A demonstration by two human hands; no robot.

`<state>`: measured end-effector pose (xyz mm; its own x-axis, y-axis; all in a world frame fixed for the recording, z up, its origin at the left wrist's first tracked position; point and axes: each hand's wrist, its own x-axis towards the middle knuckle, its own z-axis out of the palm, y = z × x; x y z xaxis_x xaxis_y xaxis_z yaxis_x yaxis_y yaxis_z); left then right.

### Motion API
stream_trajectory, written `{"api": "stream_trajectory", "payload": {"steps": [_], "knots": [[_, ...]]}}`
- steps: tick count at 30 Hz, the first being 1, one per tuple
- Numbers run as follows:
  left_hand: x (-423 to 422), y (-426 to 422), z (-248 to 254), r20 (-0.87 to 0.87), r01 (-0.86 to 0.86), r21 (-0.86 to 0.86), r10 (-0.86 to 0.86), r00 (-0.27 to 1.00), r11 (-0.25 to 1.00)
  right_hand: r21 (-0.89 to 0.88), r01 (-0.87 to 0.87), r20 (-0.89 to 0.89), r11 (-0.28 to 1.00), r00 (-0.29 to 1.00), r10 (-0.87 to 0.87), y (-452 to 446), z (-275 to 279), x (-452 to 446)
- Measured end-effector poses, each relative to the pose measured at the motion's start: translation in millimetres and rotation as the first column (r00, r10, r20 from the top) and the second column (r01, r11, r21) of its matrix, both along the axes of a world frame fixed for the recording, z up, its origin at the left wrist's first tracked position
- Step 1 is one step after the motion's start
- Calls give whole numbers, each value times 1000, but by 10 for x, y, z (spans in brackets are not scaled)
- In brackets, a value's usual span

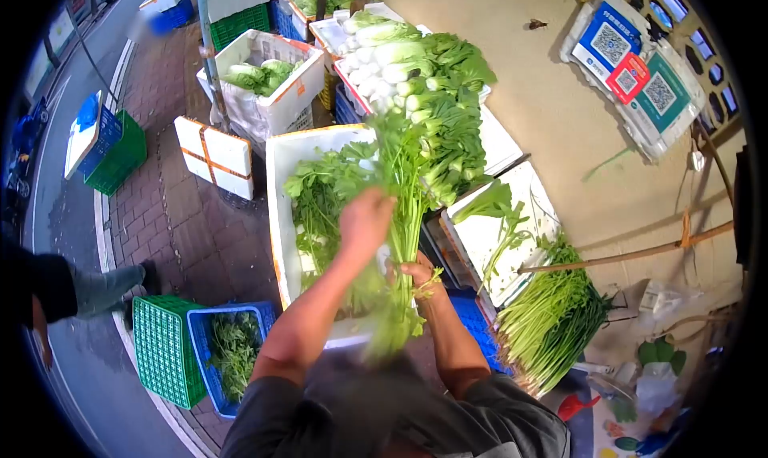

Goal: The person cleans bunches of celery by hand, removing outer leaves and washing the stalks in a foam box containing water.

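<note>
A tall bunch of leafy green stalks (410, 206) stands upright in front of me, over the right edge of a white foam box (282, 218). Wrapped round its lower stems is my right hand (418, 272), with a yellowish band at the wrist. My left hand (366, 220) is at the bunch's left side, blurred by motion, and its fingers cannot be made out. More leafy greens (316, 194) lie inside the foam box. Some blurred leaves (390, 322) hang below my hands.
White-stemmed greens (452, 114) are piled beyond the box. At the right are a white board (512, 210) and long thin green stalks (552, 314). Green (164, 350) and blue crates (210, 362) stand at lower left, near a person's leg (108, 286). A pole (210, 58) rises behind.
</note>
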<state>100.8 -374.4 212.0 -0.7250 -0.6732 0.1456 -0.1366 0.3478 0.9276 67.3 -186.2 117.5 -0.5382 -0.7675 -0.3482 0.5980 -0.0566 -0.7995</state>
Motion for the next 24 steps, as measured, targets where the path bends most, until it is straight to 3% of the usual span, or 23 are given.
{"api": "stream_trajectory", "payload": {"steps": [1, 4, 7, 10, 13, 17, 20, 22, 23, 24], "knots": [[-6, 7, -51, -28, 17, -14, -18, 999, 1000, -64, -18, 9, 998, 1000, 18, 39, 46, -17], [12, 60, -24, 25, 132, 360, -151, 988, 924, -26, 25, 7, 999, 1000, -25, 109, 214, -29], [-27, 92, -23, -55, 179, 567, -180, 982, 804, 67, -17, -59, 998, 998, 20, 227, 263, -105], [-47, 144, -86, 30, 166, 478, -205, 978, 862, 90, -26, -112, 996, 993, 36, 294, 268, -111], [-134, 190, -108, -153, 130, 522, -57, 987, 843, 61, -45, -103, 997, 993, 51, 382, 203, -117], [-99, -24, 94, -153, 124, 655, -30, 988, 745, 98, -34, -102, 995, 994, 44, 564, 138, -125], [152, -323, 11, -352, 126, 665, 161, 922, 736, 77, 39, -151, 996, 988, -27, 744, 188, -191], [492, -537, 15, -216, -58, 648, 256, 942, 759, 108, 154, -180, 982, 975, -133, 916, 311, -168], [668, -625, -23, -161, -163, 632, 334, 929, 758, 109, 116, -170, 987, 981, -96, 1109, 244, -282], [875, -748, -293, -163, -183, 647, 369, 915, 741, 84, 217, -169, 973, 965, -200, 1157, 395, -270]]}}
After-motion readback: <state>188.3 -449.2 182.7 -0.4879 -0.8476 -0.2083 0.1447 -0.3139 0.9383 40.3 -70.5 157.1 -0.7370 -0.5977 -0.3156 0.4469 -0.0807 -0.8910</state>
